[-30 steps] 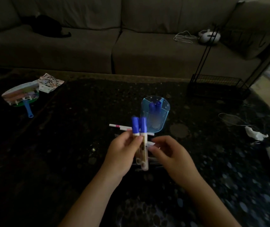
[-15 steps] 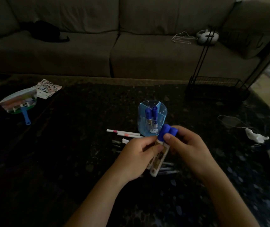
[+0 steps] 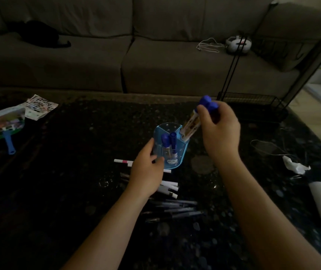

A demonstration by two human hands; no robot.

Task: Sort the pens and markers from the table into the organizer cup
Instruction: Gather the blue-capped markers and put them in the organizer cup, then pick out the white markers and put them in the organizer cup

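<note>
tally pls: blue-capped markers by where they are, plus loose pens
Blue-capped markers in organizer cup: 2
Blue-capped pair in right hand: 2
Loose pens on table: overlapping, too dim to count
Total blue-capped: 4

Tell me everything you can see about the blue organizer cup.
The organizer cup is translucent light blue plastic, rounded, with inner dividers and small pale dots. It stands upright on the dark table. The left hand grips its near left wall. Two blue-capped markers stand in the front compartment. The right hand is lowering two more markers into the right compartment.
</note>
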